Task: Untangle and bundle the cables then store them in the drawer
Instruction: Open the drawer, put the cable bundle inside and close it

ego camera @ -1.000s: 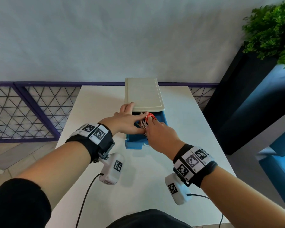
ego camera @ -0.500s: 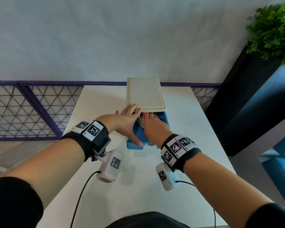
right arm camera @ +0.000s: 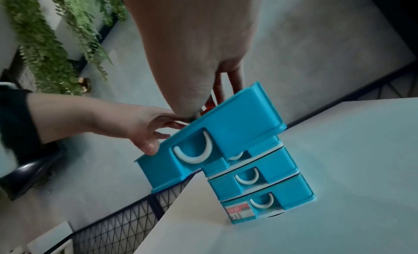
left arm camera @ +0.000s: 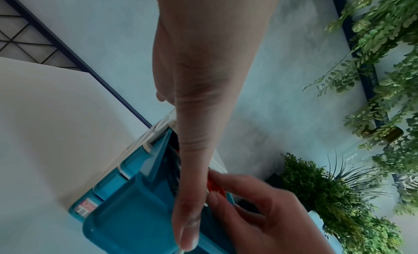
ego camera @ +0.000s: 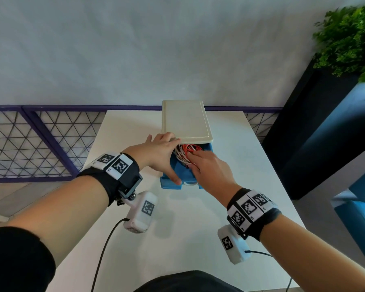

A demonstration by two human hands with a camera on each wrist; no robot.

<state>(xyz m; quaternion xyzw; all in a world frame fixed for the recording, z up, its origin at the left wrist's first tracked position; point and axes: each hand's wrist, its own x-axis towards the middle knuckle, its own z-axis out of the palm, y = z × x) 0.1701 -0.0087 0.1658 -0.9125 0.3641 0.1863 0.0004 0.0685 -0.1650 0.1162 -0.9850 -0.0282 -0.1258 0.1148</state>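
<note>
Here, red and white cables (ego camera: pixel 185 153) bundled inside the pulled-out top drawer (ego camera: pixel 178 177), toward its back, partly under the cream lid (ego camera: pixel 185 121) of the blue drawer unit (right arm camera: pixel 267 191). Topmost drawer drawn well forward of the unit's three lower drawers, white curved handle (right arm camera: pixel 195 154) facing the person. Right hand (ego camera: pixel 209 169) reaching down into the drawer from the front, fingers resting straight on the cables; from the right wrist view, fingertips (right arm camera: pixel 235 81) dipping behind the drawer's front wall with a bit of red showing beside them. Whether any of those fingers pinch the cables: cannot tell. Left hand (ego camera: pixel 158 153) spread over the drawer's left side, thumb (ego camera: pixel 173 179) stretched along the left rim down to the front corner, remaining fingers laid straight toward the edge of the lid. Nothing gripped by it, only touching. Seen from the left wrist view, thumb (left arm camera: pixel 187 213) lying along the rim just beside the right hand (left arm camera: pixel 260 213).

Drawer unit standing near the far middle of the white bench (ego camera: pixel 198 218), a small label (right arm camera: pixel 239 211) on the lowest drawer front. Wristbands with square black-and-white markers on both forearms, white camera pods hanging beneath them. Beyond the bench, a purple-framed wire mesh fence (ego camera: pixel 30 142) along a pale wall, and a green plant (ego camera: pixel 350 36) atop a dark planter at the right.
</note>
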